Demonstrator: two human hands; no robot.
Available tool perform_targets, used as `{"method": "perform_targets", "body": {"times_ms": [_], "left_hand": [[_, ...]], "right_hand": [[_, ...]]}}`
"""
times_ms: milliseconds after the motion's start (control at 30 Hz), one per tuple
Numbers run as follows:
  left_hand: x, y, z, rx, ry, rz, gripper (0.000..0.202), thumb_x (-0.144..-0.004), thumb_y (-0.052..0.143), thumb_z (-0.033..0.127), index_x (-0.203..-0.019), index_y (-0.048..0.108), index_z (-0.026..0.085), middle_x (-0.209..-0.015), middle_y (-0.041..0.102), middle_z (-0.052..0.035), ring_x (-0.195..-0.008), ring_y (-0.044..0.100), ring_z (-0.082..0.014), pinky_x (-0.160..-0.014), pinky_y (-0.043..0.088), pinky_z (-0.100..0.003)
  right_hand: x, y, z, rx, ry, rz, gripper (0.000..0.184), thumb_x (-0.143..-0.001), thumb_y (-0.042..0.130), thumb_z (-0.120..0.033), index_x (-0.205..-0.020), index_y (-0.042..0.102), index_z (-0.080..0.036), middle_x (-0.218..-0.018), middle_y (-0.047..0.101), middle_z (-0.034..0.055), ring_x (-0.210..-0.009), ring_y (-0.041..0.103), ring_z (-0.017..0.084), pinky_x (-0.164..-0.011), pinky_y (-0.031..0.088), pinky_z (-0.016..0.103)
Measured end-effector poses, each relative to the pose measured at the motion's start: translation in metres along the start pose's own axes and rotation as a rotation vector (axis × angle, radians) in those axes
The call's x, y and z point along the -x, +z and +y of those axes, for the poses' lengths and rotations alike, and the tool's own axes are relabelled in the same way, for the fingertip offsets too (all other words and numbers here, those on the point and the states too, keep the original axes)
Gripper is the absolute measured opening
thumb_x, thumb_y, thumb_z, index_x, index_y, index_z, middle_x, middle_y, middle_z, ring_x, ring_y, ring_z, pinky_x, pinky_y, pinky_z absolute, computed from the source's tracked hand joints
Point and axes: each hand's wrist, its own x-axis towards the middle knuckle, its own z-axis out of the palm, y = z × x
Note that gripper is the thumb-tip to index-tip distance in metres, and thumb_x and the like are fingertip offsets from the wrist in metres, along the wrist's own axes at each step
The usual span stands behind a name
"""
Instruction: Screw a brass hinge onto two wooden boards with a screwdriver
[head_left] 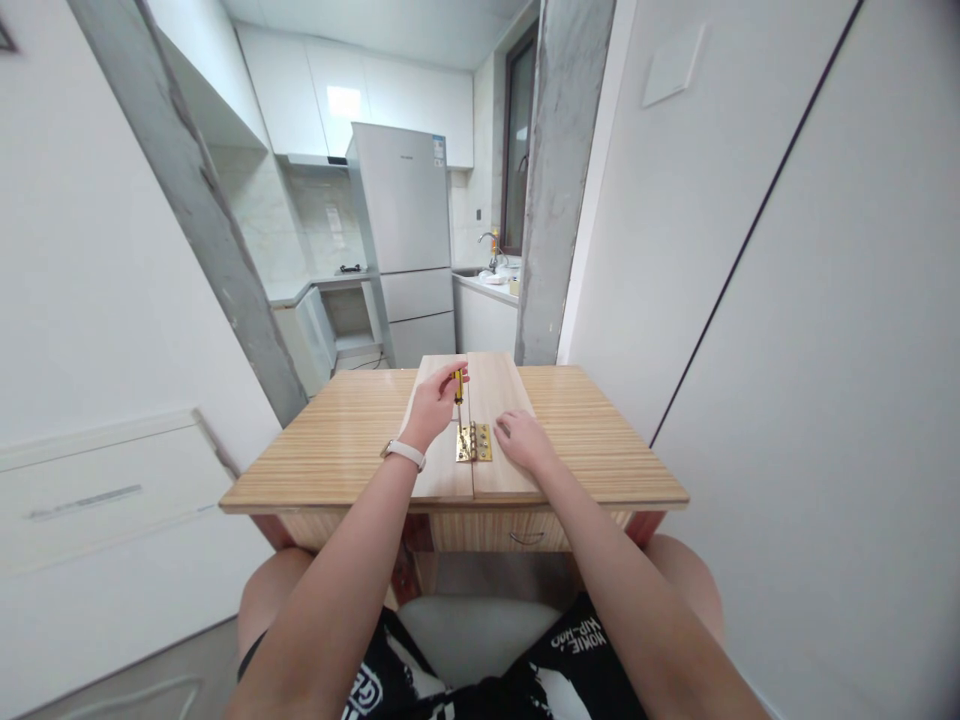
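Observation:
My left hand [436, 398] is closed round the yellow and black handle of a screwdriver [459, 386], which stands nearly upright. Its shaft points down at the left leaf of a brass hinge [482, 442]; whether the tip sits in a screw is too small to tell. The hinge spans the seam between a left wooden board [439, 485] and a right wooden board [499, 385], lying side by side. Just right of the hinge, my right hand [523, 438] rests on the right board with its fingers loosely bent and apart, holding nothing I can see.
Both boards lie on a wood-grain table [330, 440] with a drawer handle [526, 538] on its near side. My knees are under the table's front edge. Beyond stand a grey fridge [409, 210] and a sink counter [487, 290]. White walls flank both sides.

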Motion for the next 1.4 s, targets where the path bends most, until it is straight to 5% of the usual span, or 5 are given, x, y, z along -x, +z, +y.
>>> {"method": "perform_targets", "body": {"times_ms": [333, 600, 1000, 1267, 1400], "left_hand": [[-0.002, 0.003, 0.020, -0.249, 0.064, 0.198, 0.029, -0.090, 0.080, 0.030, -0.119, 0.082, 0.025, -0.096, 0.067, -0.0035, -0.076, 0.066, -0.0132, -0.072, 0.061, -0.027], [0.000, 0.002, 0.010, -0.064, 0.031, 0.077, 0.035, -0.105, 0.060, 0.032, -0.138, 0.070, 0.024, -0.136, 0.071, -0.0123, -0.125, 0.071, -0.0234, -0.103, 0.060, -0.038], [0.002, 0.002, 0.018, -0.207, 0.063, 0.235, 0.016, -0.095, 0.074, 0.030, -0.110, 0.076, 0.024, -0.104, 0.072, -0.0053, -0.090, 0.070, -0.0169, -0.077, 0.062, -0.029], [0.004, 0.001, 0.009, -0.078, 0.061, 0.072, 0.037, -0.103, 0.058, 0.023, -0.138, 0.069, 0.026, -0.136, 0.071, -0.0109, -0.126, 0.069, -0.0230, -0.109, 0.059, -0.043], [0.004, 0.002, 0.007, -0.039, 0.020, 0.035, 0.043, -0.101, 0.057, 0.018, -0.142, 0.066, 0.026, -0.129, 0.074, -0.0104, -0.119, 0.073, -0.0230, -0.104, 0.061, -0.043]], "right_hand": [[0.000, -0.001, 0.000, -0.009, -0.002, -0.008, 0.031, -0.110, 0.050, -0.038, -0.118, 0.075, -0.023, -0.126, 0.073, 0.0110, -0.125, 0.060, 0.024, -0.112, 0.039, 0.034], [-0.001, 0.001, 0.001, -0.013, -0.003, 0.004, 0.029, -0.109, 0.052, -0.038, -0.116, 0.075, -0.022, -0.125, 0.074, 0.0102, -0.124, 0.060, 0.024, -0.110, 0.040, 0.034], [-0.001, 0.001, 0.001, -0.006, -0.002, 0.000, 0.030, -0.109, 0.051, -0.039, -0.117, 0.075, -0.023, -0.126, 0.073, 0.0105, -0.124, 0.060, 0.024, -0.111, 0.040, 0.034], [-0.001, 0.001, 0.000, -0.003, 0.002, -0.003, 0.031, -0.109, 0.051, -0.039, -0.118, 0.076, -0.023, -0.127, 0.073, 0.0108, -0.124, 0.060, 0.024, -0.111, 0.040, 0.034], [0.000, -0.001, -0.001, 0.001, -0.005, -0.003, 0.032, -0.110, 0.050, -0.039, -0.118, 0.076, -0.023, -0.126, 0.074, 0.0109, -0.125, 0.060, 0.024, -0.111, 0.040, 0.035]]}}
